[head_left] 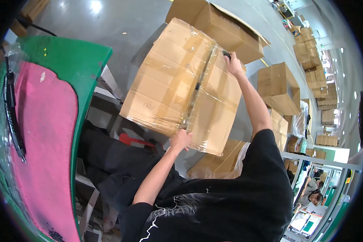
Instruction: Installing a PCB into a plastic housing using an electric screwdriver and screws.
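Note:
A large taped cardboard box [161, 80] is tilted in front of me, with a dark gap along the seam between its top flaps. Clear and brown tape covers it, torn and loose near the seam. My left hand [180, 140] is closed on the near edge, at the end of the seam, some fingers hidden. At the far end of the seam, my right hand [233, 65] is closed round a small black object [227, 55]. Only part of that object shows, so its kind is unclear. A small dark spot [197, 86] lies midway along the gap.
On my left stands a green table [86, 54] with a pink mat [48, 109] and a black elongated tool [13, 113]. An open cardboard box [226, 34] stands beyond. Another box [276, 86] is at right. Below is a red object [131, 140]. A person [310, 193] works far right.

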A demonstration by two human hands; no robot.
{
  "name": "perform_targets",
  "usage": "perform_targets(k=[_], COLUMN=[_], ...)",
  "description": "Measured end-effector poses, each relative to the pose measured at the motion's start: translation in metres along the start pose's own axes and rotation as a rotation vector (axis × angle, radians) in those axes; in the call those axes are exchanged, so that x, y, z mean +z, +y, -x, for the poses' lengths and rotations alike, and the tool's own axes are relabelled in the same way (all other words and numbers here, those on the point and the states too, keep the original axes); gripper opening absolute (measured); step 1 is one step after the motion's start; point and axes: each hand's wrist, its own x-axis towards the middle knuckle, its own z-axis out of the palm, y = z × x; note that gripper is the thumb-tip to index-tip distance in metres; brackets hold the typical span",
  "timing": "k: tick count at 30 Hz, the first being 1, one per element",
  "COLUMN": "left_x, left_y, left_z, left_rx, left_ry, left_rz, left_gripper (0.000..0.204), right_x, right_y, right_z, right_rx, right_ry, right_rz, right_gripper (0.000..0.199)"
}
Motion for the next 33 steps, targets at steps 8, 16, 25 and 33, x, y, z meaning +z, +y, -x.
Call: perform_targets(k=[8, 16, 25, 33], left_x=[-0.001, -0.008, -0.002, 0.028], left_y=[0.002, 0.009, 0.002, 0.010], left_z=[-0.002, -0.006, -0.006, 0.015], left_rx=[-0.082, -0.116, -0.050, 0.487], left_ry=[0.018, 0.046, 0.034, 0.164], left_rz=[-0.013, -0.042, 0.005, -0.047], left_gripper=[0.044, 0.040, 0.041, 0.042], right_x=[0.016, 0.049, 0.034, -0.006], right_y=[-0.022, 0.003, -0.008, -0.129], right_z=[-0.073, -0.066, -0.070, 0.087], right_rx=[-0.012, -0.309, 0.040, -0.490], right_ry=[-0.171, -0.062, -0.144, -0.689], right_rz=[0.343, 0.653, 0.508, 0.332], right_gripper=[0.027, 0.018, 0.023, 0.031])
